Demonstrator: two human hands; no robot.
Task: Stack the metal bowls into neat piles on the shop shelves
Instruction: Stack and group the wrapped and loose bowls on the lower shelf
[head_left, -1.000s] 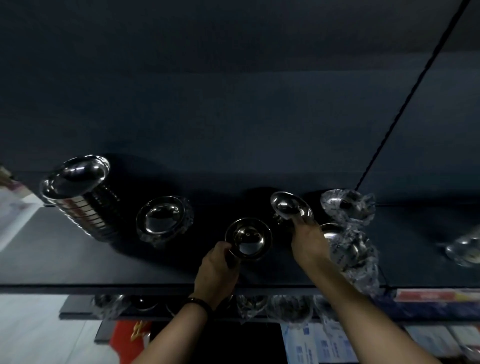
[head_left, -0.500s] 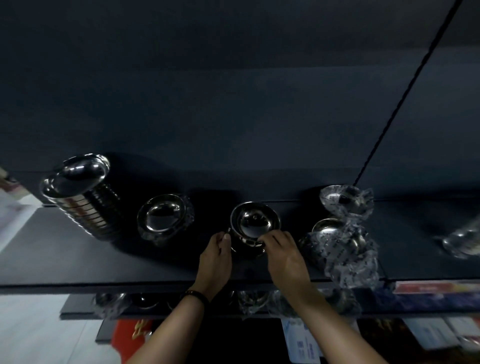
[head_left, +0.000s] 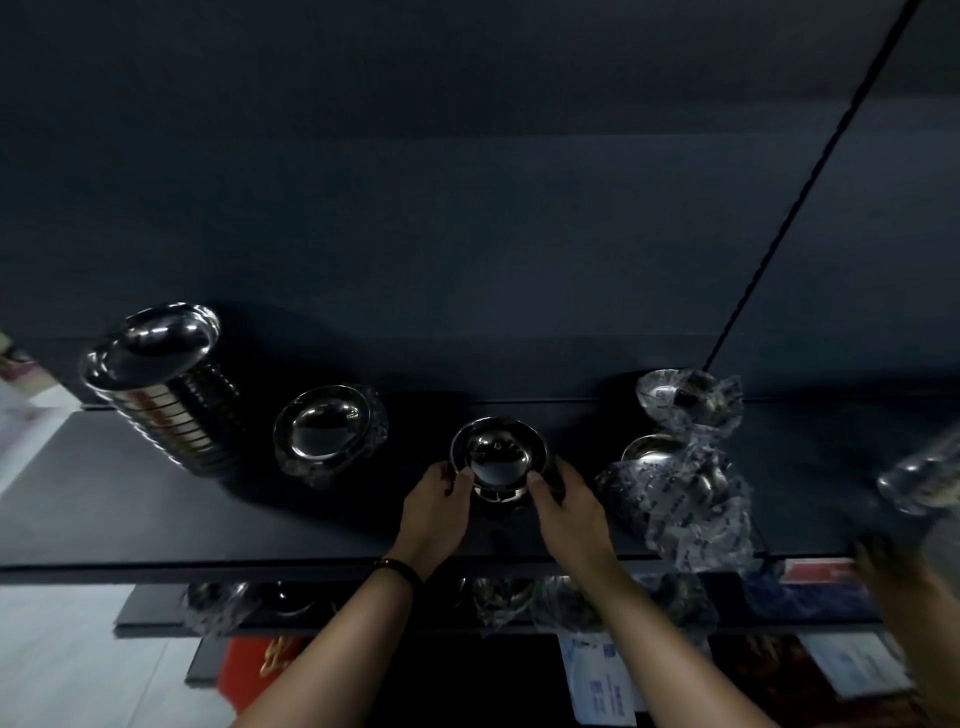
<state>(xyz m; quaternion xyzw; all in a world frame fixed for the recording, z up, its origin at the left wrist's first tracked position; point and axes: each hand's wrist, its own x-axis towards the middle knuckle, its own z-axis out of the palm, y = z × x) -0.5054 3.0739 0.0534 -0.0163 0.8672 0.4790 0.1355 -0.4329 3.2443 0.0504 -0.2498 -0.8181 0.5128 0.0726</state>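
**A:** Head view. Left grip (head_left: 434, 512) and right grip (head_left: 569, 512) are both curled round the bowl pile (head_left: 498, 456), one on each side, thumbs at the near rim.

**B:** What changed?

**A:** A second ago each grip had its own loose bowl, the right one further back. Now the two are nested, and both grips clasp them as one pile.

**B:** Where's the pile?

**A:** Mid shelf (head_left: 156, 519), near the front edge. It looks set down, but fingers hide the base, so I can't confirm contact. The top bowl sits roughly level.

**B:** Neighbours?

**A:** Wrapped bowl (head_left: 327, 428) to the left, apart from the pile, with the tall stack (head_left: 156, 384) beyond it. Wrapped bowls (head_left: 675, 467) bunched in plastic just right of the right grip.

**B:** Task impact?

**A:** My read is one nesting done and a new short pile started. Wrapped ones not yet stacked. Next is likely to square the pile up and let go. The main risk is a knock to the plastic bundle on the right as that grip pulls out.
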